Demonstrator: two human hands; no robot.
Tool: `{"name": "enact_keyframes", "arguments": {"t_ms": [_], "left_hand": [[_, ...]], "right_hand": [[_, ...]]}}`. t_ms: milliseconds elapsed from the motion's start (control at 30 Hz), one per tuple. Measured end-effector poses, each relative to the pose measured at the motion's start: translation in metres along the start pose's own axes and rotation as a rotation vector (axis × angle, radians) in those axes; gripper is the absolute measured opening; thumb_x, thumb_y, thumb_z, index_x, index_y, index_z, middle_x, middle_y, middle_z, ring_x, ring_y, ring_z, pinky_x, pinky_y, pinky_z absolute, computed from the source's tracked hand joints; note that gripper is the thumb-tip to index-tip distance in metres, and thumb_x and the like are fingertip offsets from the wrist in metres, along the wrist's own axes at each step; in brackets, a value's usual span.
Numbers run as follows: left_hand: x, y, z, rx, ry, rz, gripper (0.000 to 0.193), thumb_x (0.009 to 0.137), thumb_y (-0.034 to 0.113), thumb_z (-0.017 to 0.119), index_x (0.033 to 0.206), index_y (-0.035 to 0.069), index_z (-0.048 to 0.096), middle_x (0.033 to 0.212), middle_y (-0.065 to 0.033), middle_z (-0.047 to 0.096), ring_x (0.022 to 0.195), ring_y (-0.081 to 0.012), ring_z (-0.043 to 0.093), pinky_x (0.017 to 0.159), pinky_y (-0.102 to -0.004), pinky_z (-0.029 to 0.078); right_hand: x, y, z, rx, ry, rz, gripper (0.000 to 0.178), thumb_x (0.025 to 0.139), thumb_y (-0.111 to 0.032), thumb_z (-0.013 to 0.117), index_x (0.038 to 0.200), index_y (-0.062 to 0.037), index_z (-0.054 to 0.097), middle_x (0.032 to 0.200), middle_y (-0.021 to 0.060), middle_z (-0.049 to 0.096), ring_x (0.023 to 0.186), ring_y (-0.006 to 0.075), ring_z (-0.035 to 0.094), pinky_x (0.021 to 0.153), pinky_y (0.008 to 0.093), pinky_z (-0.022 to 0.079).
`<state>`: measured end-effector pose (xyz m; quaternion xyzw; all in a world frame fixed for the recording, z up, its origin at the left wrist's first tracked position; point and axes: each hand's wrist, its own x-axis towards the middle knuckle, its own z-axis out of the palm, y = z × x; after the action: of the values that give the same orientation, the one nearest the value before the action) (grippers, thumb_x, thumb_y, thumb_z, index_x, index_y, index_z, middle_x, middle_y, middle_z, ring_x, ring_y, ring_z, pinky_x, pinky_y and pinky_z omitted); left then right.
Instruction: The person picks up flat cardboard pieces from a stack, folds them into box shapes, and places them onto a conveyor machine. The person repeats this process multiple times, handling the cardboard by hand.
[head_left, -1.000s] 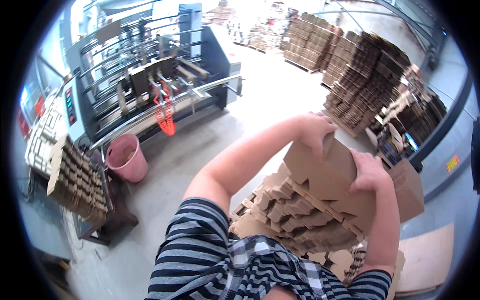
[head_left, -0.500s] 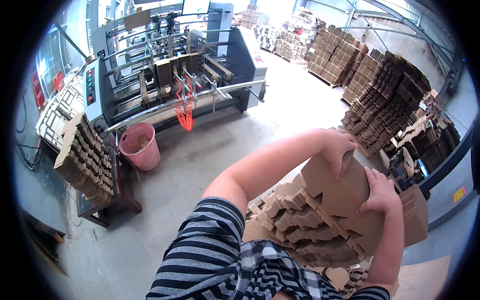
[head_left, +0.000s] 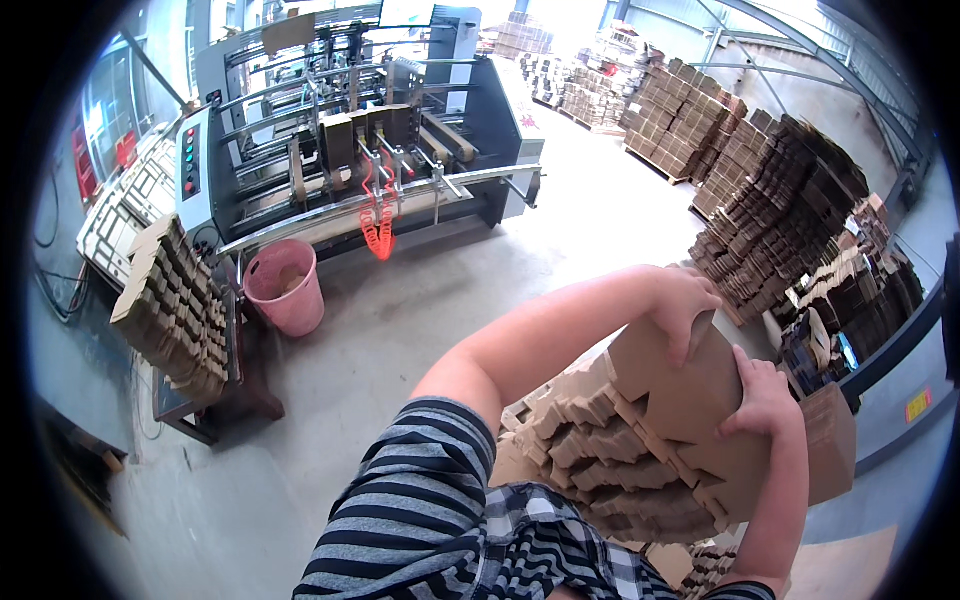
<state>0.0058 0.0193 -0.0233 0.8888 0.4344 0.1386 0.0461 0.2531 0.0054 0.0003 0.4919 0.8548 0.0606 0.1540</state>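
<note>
A tall stack of flat brown cardboard box blanks (head_left: 640, 410) with notched, stepped edges stands close in front of me, to the right. On its far corner lies my left hand (head_left: 685, 308), the thumb on the upper face and the fingers curled over the edge. My right hand (head_left: 762, 400) grips the right edge, its thumb spread on the cardboard face. How many blanks the hands hold is hidden. Beside my right wrist another brown cardboard piece (head_left: 830, 440) sticks out.
At the back left is a grey folding machine (head_left: 330, 170) with red coiled hoses (head_left: 378, 238). A pink bucket (head_left: 285, 300) stands before it, beside a small table bearing another cardboard stack (head_left: 172, 315). Tall cardboard piles (head_left: 780, 200) line the right side.
The view has shifted slightly, so the room appears a little further right. Both hands keep their places on the cardboard blanks, with little visible movement.
</note>
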Motion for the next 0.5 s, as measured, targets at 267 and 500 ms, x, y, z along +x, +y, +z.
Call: {"name": "enact_keyframes", "arguments": {"t_ms": [267, 500], "left_hand": [[0.0042, -0.0006, -0.0007, 0.001, -0.03, -0.026, 0.112, 0.045, 0.05, 0.082, 0.139, 0.005, 0.042, 0.14, -0.0136, 0.043, 0.132, -0.0314, 0.037, 0.11, -0.0416, 0.03], [0.0044, 0.0016, -0.0034, 0.075, -0.083, -0.016, 0.112, 0.049, 0.057, 0.078, 0.139, 0.002, 0.04, 0.139, -0.0144, 0.045, 0.132, -0.0313, 0.037, 0.113, -0.0458, 0.023]], "right_hand": [[0.0012, 0.0012, -0.0021, 0.034, 0.009, -0.016, 0.135, 0.034, -0.037, 0.088, 0.148, -0.0032, 0.023, 0.129, 0.0175, 0.049, 0.122, 0.0326, 0.045, 0.106, 0.0406, 0.032], [0.0016, 0.001, -0.0011, 0.04, 0.013, -0.028, 0.135, 0.034, -0.036, 0.088, 0.148, -0.0031, 0.023, 0.129, 0.0173, 0.05, 0.122, 0.0325, 0.044, 0.106, 0.0404, 0.032]]}}
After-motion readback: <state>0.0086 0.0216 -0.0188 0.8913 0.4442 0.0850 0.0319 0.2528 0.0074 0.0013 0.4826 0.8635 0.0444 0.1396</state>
